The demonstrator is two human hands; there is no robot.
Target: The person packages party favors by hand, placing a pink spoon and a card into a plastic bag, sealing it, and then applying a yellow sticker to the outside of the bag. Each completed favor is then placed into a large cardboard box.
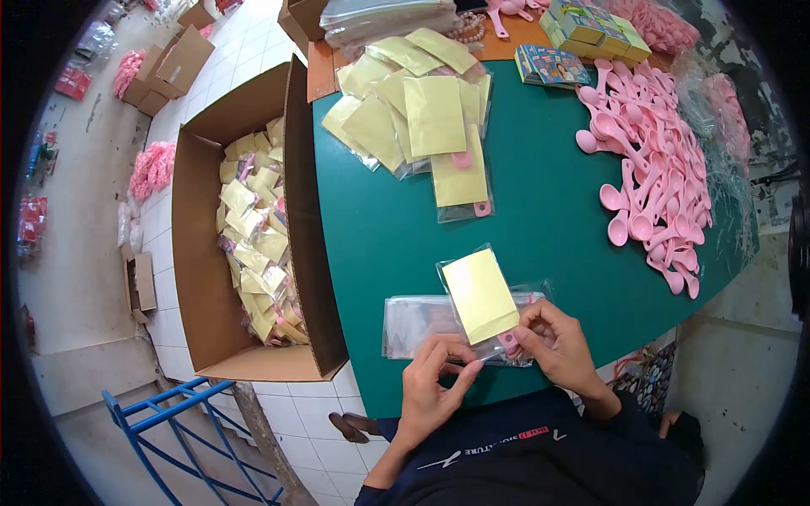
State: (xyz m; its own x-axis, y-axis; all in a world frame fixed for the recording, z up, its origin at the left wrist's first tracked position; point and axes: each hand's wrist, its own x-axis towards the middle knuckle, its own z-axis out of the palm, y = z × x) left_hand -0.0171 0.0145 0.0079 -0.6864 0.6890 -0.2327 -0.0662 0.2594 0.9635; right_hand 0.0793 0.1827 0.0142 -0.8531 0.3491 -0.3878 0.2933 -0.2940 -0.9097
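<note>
A clear bag with a yellow card point(481, 295) and a pink piece at its lower end is held between my two hands, tilted above the table's front part. My left hand point(434, 388) pinches the bag's lower left edge. My right hand point(553, 341) grips its lower right corner, beside the pink handle end point(508, 341). Under the held bag lies a stack of empty clear bags point(413, 325). Farther back, filled bags with yellow cards point(434, 114) lie in an overlapping pile.
The green table point(540, 202) bears a heap of pink spoons point(645, 169) at right and small printed boxes point(553, 66) at the back. A large cardboard box point(198, 253) of filled packets stands at left. Near it is a blue metal frame point(181, 409).
</note>
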